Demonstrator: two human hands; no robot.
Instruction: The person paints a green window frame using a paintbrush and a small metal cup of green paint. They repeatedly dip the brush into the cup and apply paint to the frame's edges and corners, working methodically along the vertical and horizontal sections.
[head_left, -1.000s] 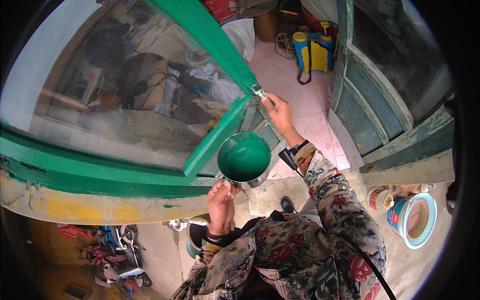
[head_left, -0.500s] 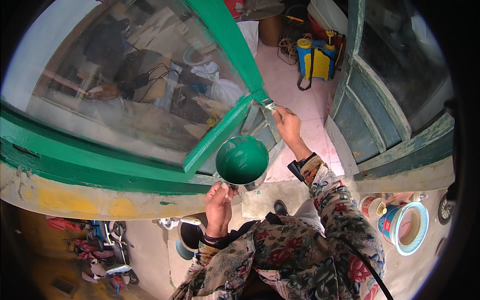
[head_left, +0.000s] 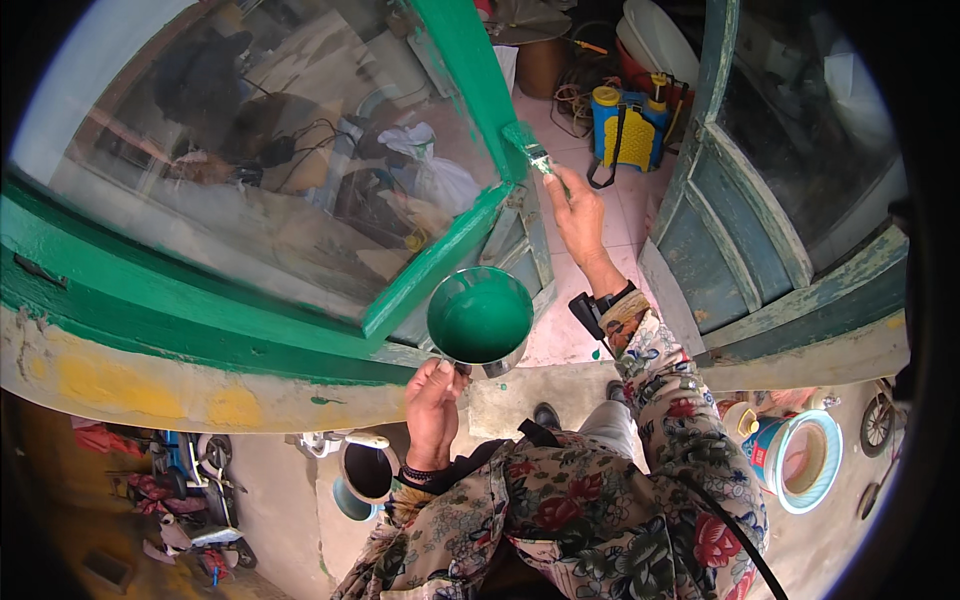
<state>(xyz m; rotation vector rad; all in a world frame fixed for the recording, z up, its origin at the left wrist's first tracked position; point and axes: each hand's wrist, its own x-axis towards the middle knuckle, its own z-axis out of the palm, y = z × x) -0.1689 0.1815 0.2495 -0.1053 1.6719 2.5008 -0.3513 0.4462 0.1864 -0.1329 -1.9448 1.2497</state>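
Green door (head_left: 470, 80), brush (head_left: 537, 154), cup (head_left: 508, 357), both in hands (head_left: 580, 217)

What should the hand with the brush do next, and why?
Perhaps the right hand should slide the brush down the edge of the door frame: its bristles are at the green part, and the wood just below looks bare and greyish.

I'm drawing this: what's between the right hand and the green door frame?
A green-bristled paintbrush, held by the right hand; the head view shows it.
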